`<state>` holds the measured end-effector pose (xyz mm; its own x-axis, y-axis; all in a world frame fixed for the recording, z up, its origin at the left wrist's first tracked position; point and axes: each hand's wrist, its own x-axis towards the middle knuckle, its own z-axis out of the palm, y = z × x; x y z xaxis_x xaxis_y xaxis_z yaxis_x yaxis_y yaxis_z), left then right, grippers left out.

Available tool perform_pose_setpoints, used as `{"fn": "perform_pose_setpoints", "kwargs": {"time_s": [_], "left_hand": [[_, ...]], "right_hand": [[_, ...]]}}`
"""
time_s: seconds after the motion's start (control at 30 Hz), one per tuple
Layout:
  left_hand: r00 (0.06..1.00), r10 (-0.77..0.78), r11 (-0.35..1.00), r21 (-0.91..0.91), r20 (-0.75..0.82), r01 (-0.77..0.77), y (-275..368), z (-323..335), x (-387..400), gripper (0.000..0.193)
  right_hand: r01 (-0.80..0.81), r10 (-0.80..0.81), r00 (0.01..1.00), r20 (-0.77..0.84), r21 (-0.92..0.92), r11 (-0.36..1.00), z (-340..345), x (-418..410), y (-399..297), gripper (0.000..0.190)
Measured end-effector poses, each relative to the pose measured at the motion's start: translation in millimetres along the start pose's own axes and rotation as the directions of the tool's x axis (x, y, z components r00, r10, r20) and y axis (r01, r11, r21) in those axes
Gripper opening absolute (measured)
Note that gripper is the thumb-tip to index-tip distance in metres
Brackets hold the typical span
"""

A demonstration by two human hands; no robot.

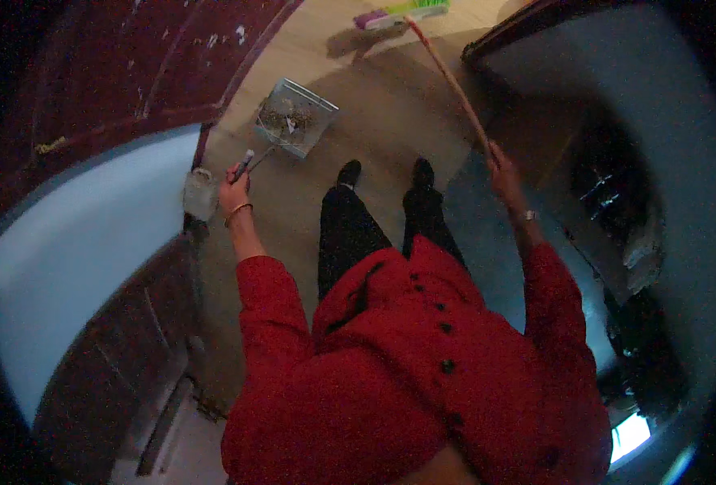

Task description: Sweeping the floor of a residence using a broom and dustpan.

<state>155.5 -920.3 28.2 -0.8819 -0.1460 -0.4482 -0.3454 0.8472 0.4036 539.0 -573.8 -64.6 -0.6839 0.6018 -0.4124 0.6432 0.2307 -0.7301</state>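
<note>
My left hand (pixel 234 189) is closed around the handle (pixel 244 165) of a long-handled dustpan (pixel 314 128). The pan is pale and holds a heap of brown debris with a white scrap on it. My right hand (pixel 504 176) grips the long stick handle (pixel 452 82) of a broom. At the stick's far end is the broom head (pixel 403 15), purple, white and green, partly cut off by the top of the view. It casts a shadow on the floor; whether its bristles touch the floor I cannot tell.
Wooden-looking flooring (pixel 388 91) runs ahead between a dark red door (pixel 121 66) on the left and a dark-edged wall (pixel 576 54) on the right. A pale container (pixel 199 193) stands left of my left hand. Dark cluttered objects (pixel 612 176) lie at the right.
</note>
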Motion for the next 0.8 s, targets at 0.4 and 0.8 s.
{"fn": "perform_pose_setpoints", "kwargs": {"time_s": [0.4,0.8], "left_hand": [[0.924,-0.294,0.910,0.224,-0.244,0.349,-120,37,18,0.044],[0.925,-0.334,0.359,-0.883,0.182,0.304,-306,33,52,0.035]], "right_hand": [[-0.068,0.058,0.981,0.183,0.053,0.996,6,20,54,0.037],[-0.276,0.297,0.868,0.397,-0.112,0.955,-40,-131,-20,0.047]]}}
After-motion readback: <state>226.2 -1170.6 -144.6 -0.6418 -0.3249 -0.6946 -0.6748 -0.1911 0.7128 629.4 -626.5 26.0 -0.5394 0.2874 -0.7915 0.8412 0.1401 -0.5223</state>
